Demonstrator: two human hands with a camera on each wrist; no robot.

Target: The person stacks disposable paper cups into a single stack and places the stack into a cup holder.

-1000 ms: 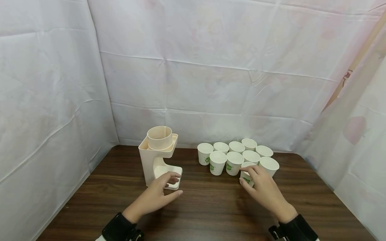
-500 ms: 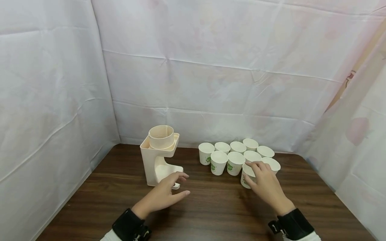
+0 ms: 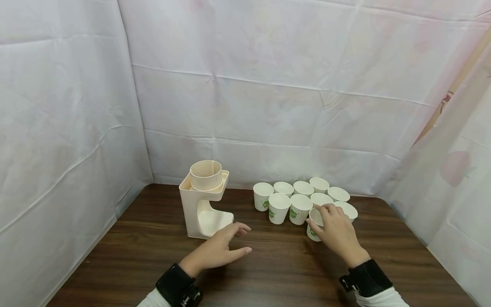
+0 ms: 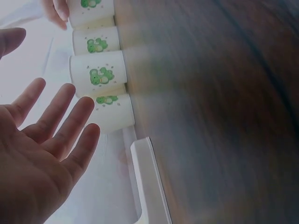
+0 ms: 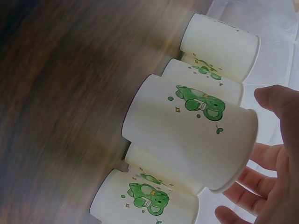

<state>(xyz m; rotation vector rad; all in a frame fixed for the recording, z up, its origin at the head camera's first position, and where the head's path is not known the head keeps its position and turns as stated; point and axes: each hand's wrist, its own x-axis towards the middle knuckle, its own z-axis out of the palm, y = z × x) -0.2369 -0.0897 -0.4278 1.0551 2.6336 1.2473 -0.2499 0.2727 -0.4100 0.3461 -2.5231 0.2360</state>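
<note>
in the head view, my left hand (image 3: pixel 216 251) has shifted rightward over the last second, from over the foot of the cream plastic stand with a round tube on top (image 3: pixel 190 213), and now hangs near its front right. my right hand (image 3: pixel 337 234) has reached further over the small white paper cup nearest me (image 3: pixel 316 216). that cup stands upright on the dark wood-grain table (image 3: pixel 268 273), at the front of a cluster of matching white paper cups (image 3: pixel 279 208). i judge the work to be at the point of taking hold of it, with no lift begun. both forearms come in low, black cuffs (image 3: pixel 174 283) at the wrists.

in the left wrist view, my left palm is bare, its fingers loosely spread and holding nothing; the edge of the stand's foot (image 4: pixel 152 182) lies beyond.

in the right wrist view, the cup shows a green cartoon animal print (image 5: pixel 205 102). my thumb (image 5: pixel 278 100) sits apart from the other fingers beside the rim, the hand relaxed and not clenched. whether any fingertip touches the cup, i cannot tell.
</note>
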